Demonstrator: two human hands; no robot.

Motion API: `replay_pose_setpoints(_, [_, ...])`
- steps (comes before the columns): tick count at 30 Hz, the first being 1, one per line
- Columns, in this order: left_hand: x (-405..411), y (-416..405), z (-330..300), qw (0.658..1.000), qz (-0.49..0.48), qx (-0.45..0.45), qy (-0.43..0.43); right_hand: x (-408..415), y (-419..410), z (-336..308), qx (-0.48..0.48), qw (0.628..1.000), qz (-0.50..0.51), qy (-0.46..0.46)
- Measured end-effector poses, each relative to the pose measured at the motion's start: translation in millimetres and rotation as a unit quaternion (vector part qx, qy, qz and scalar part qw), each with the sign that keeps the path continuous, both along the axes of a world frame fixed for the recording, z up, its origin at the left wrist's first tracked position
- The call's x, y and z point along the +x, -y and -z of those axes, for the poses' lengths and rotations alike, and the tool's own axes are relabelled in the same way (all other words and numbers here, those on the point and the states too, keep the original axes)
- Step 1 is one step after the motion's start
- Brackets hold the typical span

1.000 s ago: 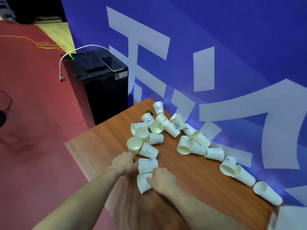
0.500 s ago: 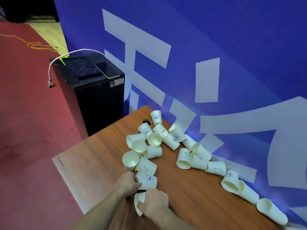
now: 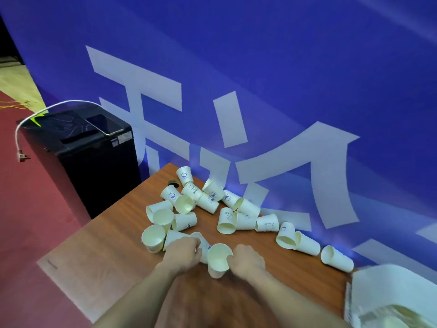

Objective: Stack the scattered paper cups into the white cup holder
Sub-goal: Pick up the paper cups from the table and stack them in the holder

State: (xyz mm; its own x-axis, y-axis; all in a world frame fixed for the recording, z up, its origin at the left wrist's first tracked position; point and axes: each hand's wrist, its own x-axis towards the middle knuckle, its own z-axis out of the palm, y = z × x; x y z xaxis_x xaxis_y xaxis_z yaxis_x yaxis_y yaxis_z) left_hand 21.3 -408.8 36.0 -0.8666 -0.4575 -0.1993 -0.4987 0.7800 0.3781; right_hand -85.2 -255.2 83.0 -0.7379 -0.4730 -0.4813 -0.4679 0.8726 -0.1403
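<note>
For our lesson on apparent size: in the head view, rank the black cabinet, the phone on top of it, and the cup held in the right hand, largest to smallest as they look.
1. black cabinet, clearly largest.
2. and 3. phone and the cup held by the right hand look about alike; the cup is much nearer the camera, so I would not rank them.

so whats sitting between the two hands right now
In the head view, one paper cup, mouth toward the camera, sits between the left hand and right hand; both grip it.
</note>
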Motion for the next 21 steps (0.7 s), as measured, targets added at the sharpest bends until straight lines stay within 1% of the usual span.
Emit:
replay_pose_setpoints(3, [-25.5,-27.8,-19.9,0.996,0.074,-0.057,0.016,-19.0,-41.0,-12.9,-0.028,0.998,0.057,-0.012])
replay_pose_setpoints(6, [-47.4,-64.1,-36.6,0.987,0.139,-0.085,0.019,-36.7,-82.9,-24.0,-0.047,0.994,0.097,-0.027])
replay_pose_setpoints(9, [-66.3,-108.7,-49.9,0.975,0.199,-0.093,0.024,-51.0,-131.9,-31.5,-0.066,0.988,0.130,-0.041])
replay_pose_setpoints(14, [-94.2,-191.9,-63.4,0.946,0.299,-0.123,0.024,-65.0,-218.6,-34.6,-0.090,0.977,0.188,-0.051])
replay_pose_setpoints(21, [-129.9,-292.8,-79.2,0.917,0.380,-0.115,0.039,-68.3,-328.3,-38.3,-0.140,0.956,0.250,-0.058])
